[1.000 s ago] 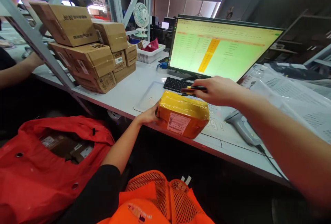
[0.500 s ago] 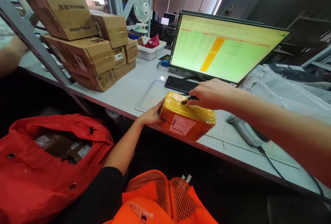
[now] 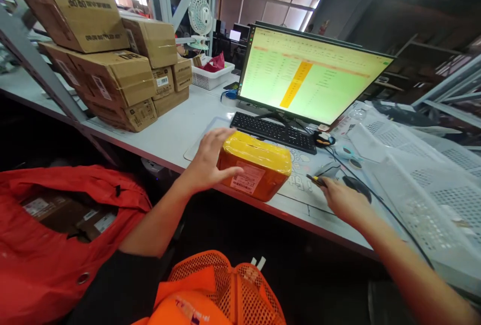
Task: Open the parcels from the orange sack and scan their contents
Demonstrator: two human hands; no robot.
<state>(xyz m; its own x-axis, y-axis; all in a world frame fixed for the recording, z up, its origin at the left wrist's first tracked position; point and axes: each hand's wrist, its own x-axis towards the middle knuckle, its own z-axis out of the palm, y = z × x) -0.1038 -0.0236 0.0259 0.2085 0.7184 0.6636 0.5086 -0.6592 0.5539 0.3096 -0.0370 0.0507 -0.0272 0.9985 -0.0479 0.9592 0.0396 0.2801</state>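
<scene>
A box wrapped in yellow tape stands at the front edge of the table, its orange-brown side with a white label facing me. My left hand grips its left end, thumb over the front near the label and fingers at the upper corner. To the right of the box, my right hand is closed round a small utility knife, dark with a bit of yellow, held low over the table mat. Partly covered by that hand, a grey barcode scanner lies on the mat. A slit-like line runs along the taped top.
Behind the box are a keyboard, a monitor and a mouse. Cardboard boxes are stacked at left, beside a metal post. White plastic baskets occupy the right. A red bag holding cartons sits below left.
My right hand has left the top of the box with the knife and moved right and down over the mat. My left hand has shifted up onto the box's left corner.
</scene>
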